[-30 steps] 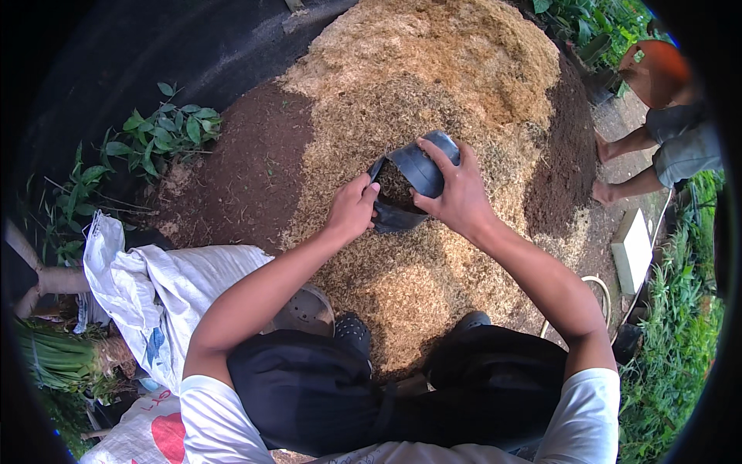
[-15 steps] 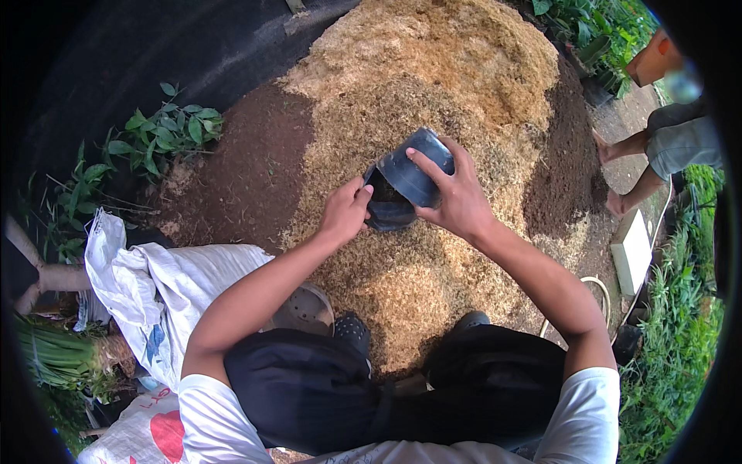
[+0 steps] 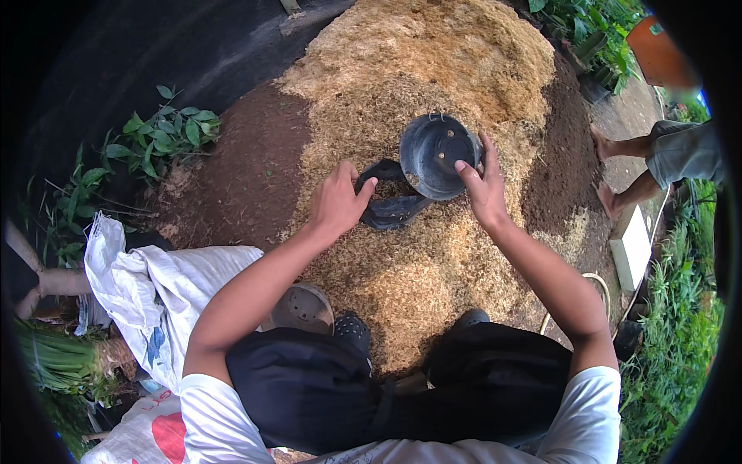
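The right hand point(image 3: 487, 189), thumb over the rim, gripped the pot point(image 3: 425, 166) above the sawdust point(image 3: 402, 286); the left hand point(image 3: 336, 199) loosely pinched the bag's point(image 3: 394, 214) left edge. The pot looked light, stiff, best rim-held; the bag limp.

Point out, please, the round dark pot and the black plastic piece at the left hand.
Round dark pot point(image 3: 442, 147): head view, on its holed base.
Black plastic piece point(image 3: 393, 212): head view, on its lower part.

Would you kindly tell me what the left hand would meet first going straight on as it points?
Pointing forward and right, the left hand would probably meet the black plastic piece first; with depth unclear, they may be touching.
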Motion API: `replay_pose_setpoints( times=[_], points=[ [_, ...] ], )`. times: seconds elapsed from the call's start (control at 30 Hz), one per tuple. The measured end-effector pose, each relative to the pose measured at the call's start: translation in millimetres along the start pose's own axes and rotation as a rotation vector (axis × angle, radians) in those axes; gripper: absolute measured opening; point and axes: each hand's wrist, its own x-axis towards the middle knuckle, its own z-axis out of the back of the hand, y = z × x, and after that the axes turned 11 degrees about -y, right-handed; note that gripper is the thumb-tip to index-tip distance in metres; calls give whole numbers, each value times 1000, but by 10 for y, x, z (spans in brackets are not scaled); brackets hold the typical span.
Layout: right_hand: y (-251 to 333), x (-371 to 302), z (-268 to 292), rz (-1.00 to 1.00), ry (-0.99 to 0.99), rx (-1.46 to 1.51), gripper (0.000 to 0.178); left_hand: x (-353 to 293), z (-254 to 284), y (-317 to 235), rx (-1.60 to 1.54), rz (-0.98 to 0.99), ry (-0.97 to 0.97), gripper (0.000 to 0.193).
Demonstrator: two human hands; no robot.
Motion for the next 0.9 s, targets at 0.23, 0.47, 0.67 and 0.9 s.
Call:
replay_pose_setpoints(
  times=[0.23,0.47,0.67,0.9],
  points=[
    [-317,89,13,-455,276,676,83,154,-12,-37,167,-108,55,33],
    [-466,187,-37,-517,436,642,81,251,-127,-5,98,-96,109,33],
    [-688,149,-525,-590,233,703,73,270,-200,35,-116,34,196,27],
    [-69,-51,49,-582,247,919,75,89,-52,-388,-266,36,88,25]
  ],
)
